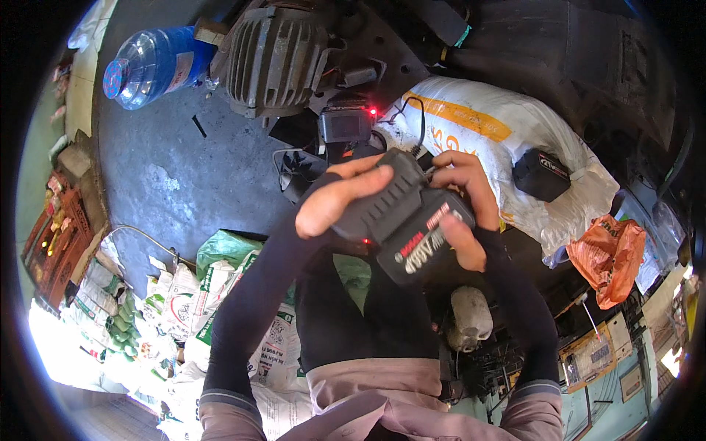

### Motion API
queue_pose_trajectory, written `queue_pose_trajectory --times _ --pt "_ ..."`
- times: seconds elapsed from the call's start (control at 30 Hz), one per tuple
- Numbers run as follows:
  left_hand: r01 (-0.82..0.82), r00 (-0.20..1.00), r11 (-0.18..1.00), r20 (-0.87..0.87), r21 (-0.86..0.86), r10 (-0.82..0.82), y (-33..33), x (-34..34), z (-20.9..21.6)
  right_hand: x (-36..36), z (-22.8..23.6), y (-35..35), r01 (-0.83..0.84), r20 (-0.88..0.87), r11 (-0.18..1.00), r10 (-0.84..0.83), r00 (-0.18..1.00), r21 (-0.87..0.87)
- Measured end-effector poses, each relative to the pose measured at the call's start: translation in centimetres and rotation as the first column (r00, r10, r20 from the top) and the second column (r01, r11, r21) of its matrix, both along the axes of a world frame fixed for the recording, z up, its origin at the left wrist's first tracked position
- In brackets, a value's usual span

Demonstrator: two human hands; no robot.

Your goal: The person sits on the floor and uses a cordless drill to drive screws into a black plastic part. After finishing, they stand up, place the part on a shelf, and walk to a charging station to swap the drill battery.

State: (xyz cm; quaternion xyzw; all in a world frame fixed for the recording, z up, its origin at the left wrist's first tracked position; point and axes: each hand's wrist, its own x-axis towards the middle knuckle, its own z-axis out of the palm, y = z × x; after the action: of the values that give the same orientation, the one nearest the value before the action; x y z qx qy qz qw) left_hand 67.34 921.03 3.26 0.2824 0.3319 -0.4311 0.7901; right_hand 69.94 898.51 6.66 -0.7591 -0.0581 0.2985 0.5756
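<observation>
Above my lap I hold a black battery charger (390, 192) with ribbed slots and a small red light, and a black power-tool battery pack (423, 242) with pale lettering sits against it. My left hand (342, 192) grips the charger, thumb across its ribbed face. The fingers of my right hand (471, 202) wrap around the battery pack, with the thumb over its lettered side. Whether the pack is fully seated on the charger, I cannot tell. A dark cable (421, 121) runs up behind the charger. A second black battery pack (542, 175) rests on a white sack (507, 136).
Beyond my hands stand another black device with a red light (347, 125) and a finned metal motor housing (272, 62). A blue water bottle (154, 67) lies at far left. An orange bag (609, 261), a whitish jug (471, 316) and printed sacks (191, 305) surround me.
</observation>
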Motion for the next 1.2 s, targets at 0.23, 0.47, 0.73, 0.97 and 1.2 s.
queue_pose_trajectory --times 0.23,0.47,0.73,0.97,1.2 --pt "-0.098 0.973 0.971 0.228 0.220 0.046 -2.8 1.4 -4.1 0.6 -1.9 1.5 0.439 -0.287 0.896 -0.438 0.852 -0.063" --pt "-0.112 0.926 0.808 0.356 0.578 -0.127 -1.6 -1.4 -8.9 9.9 -7.6 0.2 0.397 0.503 0.758 -0.105 0.858 -0.518" --pt "0.023 0.996 0.816 0.055 0.577 -0.068 -0.1 -17.7 -9.7 12.8 -18.9 4.8 0.169 0.195 0.422 0.018 0.981 -0.891" --pt "0.265 0.960 0.727 -0.246 0.633 -0.135 2.1 -27.8 -7.3 9.6 -25.5 6.1 0.187 0.179 0.425 -0.060 0.982 -0.886" --pt "0.402 0.915 0.504 -0.352 0.764 -0.197 3.4 -31.8 -5.2 9.4 -20.6 4.6 0.234 0.264 0.654 -0.054 0.963 -0.720"
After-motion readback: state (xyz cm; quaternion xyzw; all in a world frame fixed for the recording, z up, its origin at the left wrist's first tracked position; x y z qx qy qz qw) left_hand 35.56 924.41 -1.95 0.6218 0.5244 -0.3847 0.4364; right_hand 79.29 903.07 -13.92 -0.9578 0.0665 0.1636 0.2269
